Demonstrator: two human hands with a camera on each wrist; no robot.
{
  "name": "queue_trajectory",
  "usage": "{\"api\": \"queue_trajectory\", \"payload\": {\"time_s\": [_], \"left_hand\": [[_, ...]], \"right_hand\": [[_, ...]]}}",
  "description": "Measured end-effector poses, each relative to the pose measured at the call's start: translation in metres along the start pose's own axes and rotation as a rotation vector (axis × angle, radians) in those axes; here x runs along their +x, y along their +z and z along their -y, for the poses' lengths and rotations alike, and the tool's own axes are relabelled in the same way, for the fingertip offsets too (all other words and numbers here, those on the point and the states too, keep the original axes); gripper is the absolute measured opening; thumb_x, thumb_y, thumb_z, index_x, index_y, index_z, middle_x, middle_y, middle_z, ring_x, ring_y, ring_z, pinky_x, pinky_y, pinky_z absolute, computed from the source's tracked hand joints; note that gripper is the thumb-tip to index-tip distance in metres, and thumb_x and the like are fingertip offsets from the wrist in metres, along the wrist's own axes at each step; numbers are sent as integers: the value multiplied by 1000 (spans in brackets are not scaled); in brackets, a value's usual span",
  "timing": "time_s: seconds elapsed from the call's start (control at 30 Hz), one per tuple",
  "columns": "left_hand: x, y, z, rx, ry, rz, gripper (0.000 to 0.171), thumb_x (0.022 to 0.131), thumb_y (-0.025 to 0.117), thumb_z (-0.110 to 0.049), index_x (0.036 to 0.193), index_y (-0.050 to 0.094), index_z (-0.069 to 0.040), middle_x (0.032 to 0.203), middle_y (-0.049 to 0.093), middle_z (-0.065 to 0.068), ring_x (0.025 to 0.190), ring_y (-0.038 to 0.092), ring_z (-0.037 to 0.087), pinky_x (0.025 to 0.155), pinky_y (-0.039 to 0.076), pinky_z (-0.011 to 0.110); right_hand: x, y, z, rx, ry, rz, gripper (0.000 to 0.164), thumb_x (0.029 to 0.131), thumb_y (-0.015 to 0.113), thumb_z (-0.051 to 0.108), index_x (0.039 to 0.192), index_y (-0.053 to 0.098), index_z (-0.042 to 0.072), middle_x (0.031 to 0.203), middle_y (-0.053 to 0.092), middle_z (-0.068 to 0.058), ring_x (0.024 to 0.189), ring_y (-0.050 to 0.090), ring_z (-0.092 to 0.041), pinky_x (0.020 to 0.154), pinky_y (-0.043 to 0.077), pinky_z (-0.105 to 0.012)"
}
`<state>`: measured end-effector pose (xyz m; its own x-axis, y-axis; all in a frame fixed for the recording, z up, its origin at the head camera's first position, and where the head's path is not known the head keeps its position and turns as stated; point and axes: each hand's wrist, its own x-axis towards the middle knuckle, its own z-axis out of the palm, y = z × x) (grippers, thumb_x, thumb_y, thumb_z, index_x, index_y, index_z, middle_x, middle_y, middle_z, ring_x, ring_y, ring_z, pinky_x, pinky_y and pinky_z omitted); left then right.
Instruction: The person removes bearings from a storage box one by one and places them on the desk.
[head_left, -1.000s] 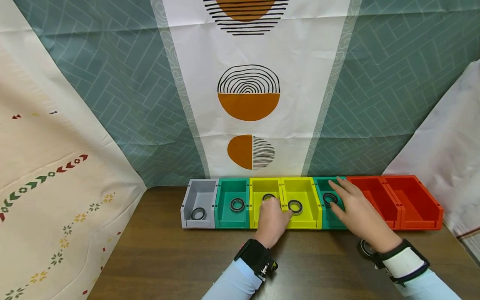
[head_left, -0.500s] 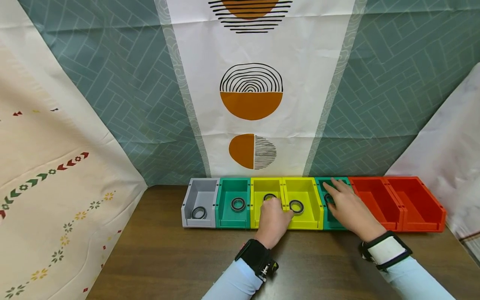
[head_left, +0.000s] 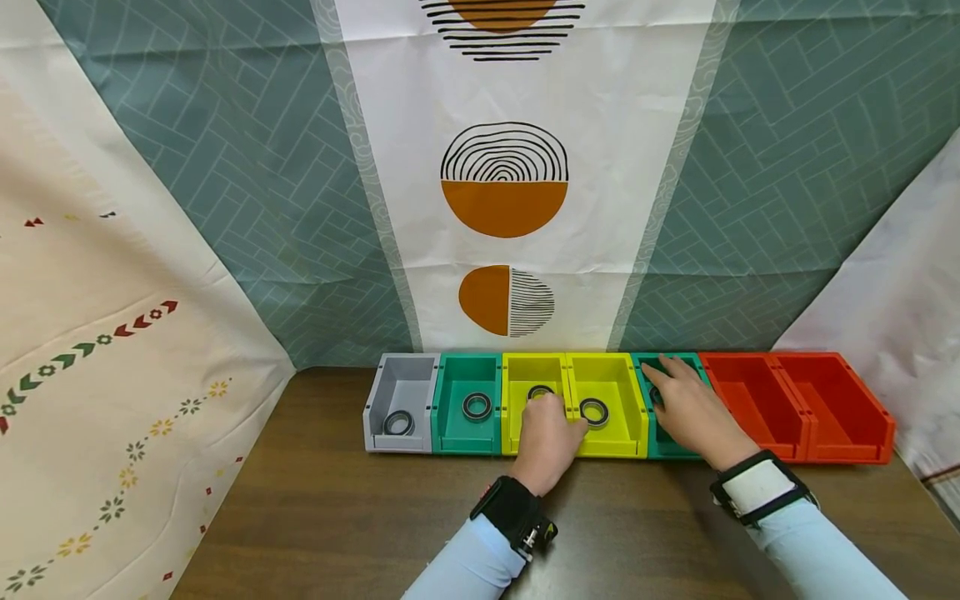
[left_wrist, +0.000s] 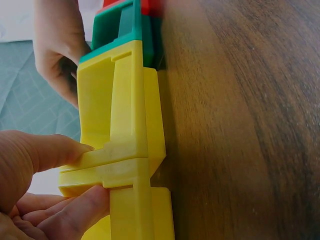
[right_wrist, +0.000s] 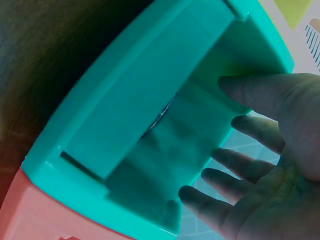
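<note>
My left hand (head_left: 549,442) pinches the adjoining side walls of the left yellow bin (head_left: 531,367) and the right yellow bin (head_left: 603,371), its thumb on one side and fingers on the other, as the left wrist view shows. A ball bearing (head_left: 540,391) lies in the left one, partly behind that hand; another ball bearing (head_left: 594,412) lies flat in the right one. Over the right green bin (right_wrist: 125,75), my right hand (head_left: 693,412) reaches in with spread fingers and holds nothing. Inside that bin a ball bearing (head_left: 656,396) is mostly hidden; the right wrist view shows only its edge.
The bins stand side by side along the back of the wooden table (head_left: 337,517). At the left are a grey bin (head_left: 405,371) and a green bin (head_left: 468,371), each with a bearing. Two red bins (head_left: 832,408) end the row at the right. Hanging cloth (head_left: 360,208) borders the back.
My right hand has moved a little left and deeper over the right green bin, covering more of its bearing. The left hand keeps its pinch on the yellow walls.
</note>
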<state>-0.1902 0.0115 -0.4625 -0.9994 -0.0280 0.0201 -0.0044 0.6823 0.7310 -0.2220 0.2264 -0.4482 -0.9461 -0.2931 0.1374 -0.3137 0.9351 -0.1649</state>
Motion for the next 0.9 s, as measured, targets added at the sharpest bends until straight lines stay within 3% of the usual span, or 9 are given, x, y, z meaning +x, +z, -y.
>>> {"api": "queue_trajectory", "payload": {"time_s": [0.47,0.9], "left_hand": [[-1,-3,-1,11,45,-24,29,77,76,-25,96,70,-4,84,69,4,66,58,4,56,47,17],[-1,-3,0,21,43,-28,28,76,77,-26,91,70,-3,81,68,4,62,56,5,52,45,18]], "right_hand": [[0,5,-1,42,65,13,55,84,65,13,134,46,-2,141,31,-30,125,34,-48,95,35,-64],[7,16,-4,79,150,240,58,87,57,11,139,37,-6,140,33,-35,126,34,-51,98,31,-64]]}}
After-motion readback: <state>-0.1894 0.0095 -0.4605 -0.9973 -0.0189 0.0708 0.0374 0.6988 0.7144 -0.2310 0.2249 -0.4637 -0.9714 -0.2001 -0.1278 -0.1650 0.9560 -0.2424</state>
